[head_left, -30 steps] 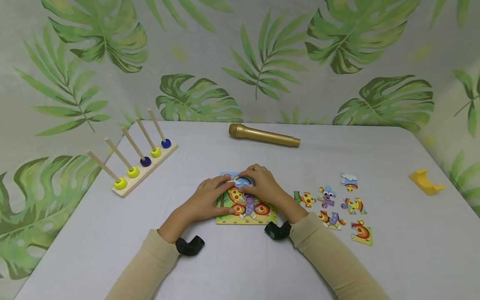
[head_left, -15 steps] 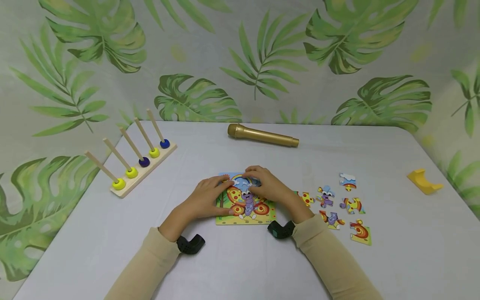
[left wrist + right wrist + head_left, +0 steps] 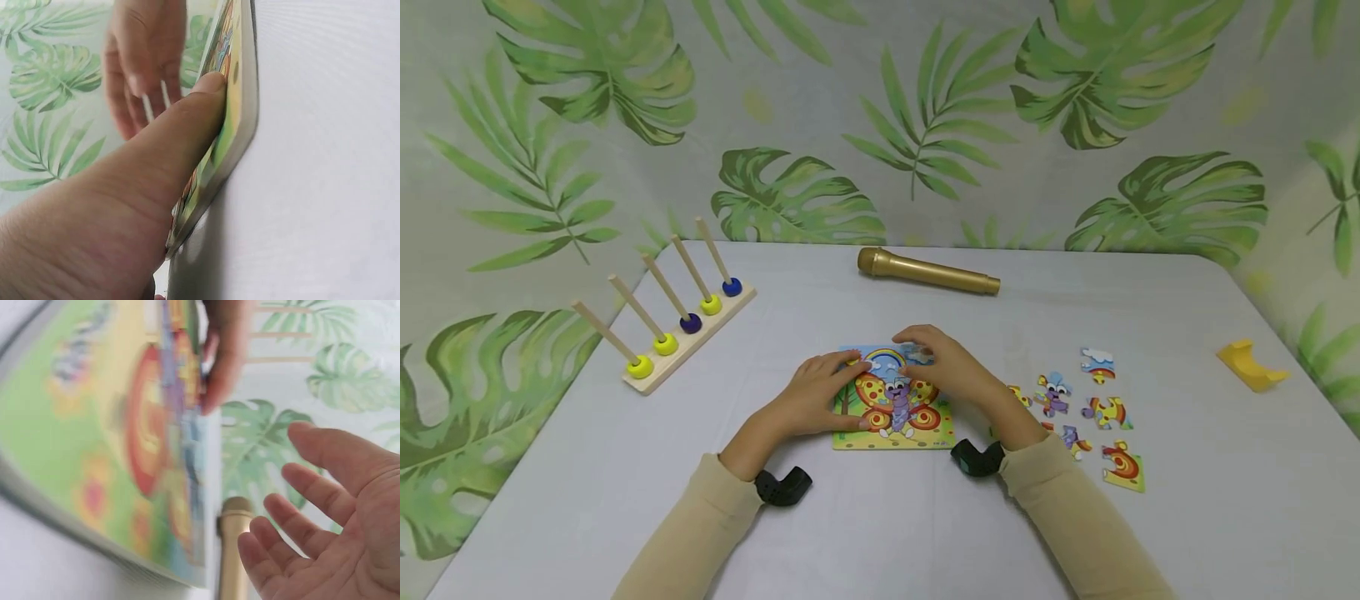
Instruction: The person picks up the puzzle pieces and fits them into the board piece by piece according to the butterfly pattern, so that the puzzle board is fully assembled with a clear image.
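Note:
A square picture puzzle board (image 3: 925, 433) with a butterfly and a rainbow lies at the table's centre. My left hand (image 3: 811, 398) rests on its left side, fingers extended. In the left wrist view the thumb (image 3: 200, 103) presses on the board's face near the edge. My right hand (image 3: 951, 367) hovers over the board's upper right corner. Its fingers are spread and hold nothing, as the right wrist view shows. Right of the board lie several loose puzzle pieces, among them a purple character piece (image 3: 1054, 393) and a red swirl piece (image 3: 1124, 467); my right forearm hides some.
A gold toy microphone (image 3: 928, 271) lies behind the board. To the left stands a wooden peg rack (image 3: 692, 337) with yellow and blue beads. A yellow curved block (image 3: 1251, 365) is at the far right. Leaf-patterned fabric (image 3: 925, 125) rises behind the white table.
My right hand has drawn off the board's middle to the right and up, uncovering the rainbow and butterfly. Its forearm now covers more of the loose pieces. The left hand has stayed put.

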`<state>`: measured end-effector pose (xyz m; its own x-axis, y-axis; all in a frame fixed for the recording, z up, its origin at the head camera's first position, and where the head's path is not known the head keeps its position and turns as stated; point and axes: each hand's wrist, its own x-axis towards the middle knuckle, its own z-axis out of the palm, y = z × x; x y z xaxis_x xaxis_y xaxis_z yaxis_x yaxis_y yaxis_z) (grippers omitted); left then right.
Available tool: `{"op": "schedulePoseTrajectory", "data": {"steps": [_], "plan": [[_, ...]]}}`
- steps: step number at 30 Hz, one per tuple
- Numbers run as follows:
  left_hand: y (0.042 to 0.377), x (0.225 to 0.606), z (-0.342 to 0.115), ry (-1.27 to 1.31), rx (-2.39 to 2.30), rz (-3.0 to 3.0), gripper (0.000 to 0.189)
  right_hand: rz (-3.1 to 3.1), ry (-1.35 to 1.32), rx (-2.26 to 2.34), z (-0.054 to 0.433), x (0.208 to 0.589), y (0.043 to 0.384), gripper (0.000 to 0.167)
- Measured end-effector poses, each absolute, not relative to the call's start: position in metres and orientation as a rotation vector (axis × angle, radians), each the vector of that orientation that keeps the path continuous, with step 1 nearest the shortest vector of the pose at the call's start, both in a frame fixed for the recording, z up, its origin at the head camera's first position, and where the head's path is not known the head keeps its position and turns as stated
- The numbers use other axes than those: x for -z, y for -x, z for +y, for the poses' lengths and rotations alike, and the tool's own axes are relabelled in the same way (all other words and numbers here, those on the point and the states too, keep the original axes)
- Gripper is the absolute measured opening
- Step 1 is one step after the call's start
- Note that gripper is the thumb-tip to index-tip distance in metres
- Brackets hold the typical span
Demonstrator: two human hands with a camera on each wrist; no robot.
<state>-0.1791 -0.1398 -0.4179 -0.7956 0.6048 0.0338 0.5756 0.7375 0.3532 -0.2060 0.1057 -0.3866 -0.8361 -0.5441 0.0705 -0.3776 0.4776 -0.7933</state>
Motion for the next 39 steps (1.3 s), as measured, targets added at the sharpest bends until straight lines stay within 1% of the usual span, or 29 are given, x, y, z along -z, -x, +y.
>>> {"op": "schedulePoseTrajectory", "data": {"steps": [7,11,16,21,29,34,39], "plan": [[0.180,0.420,-0.139,-0.982,-0.546,2.849,0.086,2.714,1.010,1.357,0.148,0.356,0.189,0.048],[0.180,0.420,-0.139,-0.960,-0.540,2.839,0.085,2.883,1.030,1.341,0.184,0.350,0.180,0.054],[0.180,0.420,-0.139,-0.955,-0.553,2.831,0.086,3.014,0.818,1.330,0.230,0.350,0.171,0.060],[0.180,0.422,-0.139,-0.951,-0.559,2.828,0.086,3.014,0.541,1.328,0.268,0.362,0.167,0.061],[0.180,0.422,-0.139,-0.953,-0.557,2.822,0.086,2.956,0.262,1.277,0.301,0.383,0.168,0.066],[0.180,0.421,-0.139,-0.956,-0.560,2.824,0.086,2.888,0.167,1.201,0.312,0.394,0.172,0.074],[0.181,0.423,-0.141,-0.956,-0.552,2.829,0.086,2.841,0.182,1.127,0.320,0.405,0.174,0.079]]}}
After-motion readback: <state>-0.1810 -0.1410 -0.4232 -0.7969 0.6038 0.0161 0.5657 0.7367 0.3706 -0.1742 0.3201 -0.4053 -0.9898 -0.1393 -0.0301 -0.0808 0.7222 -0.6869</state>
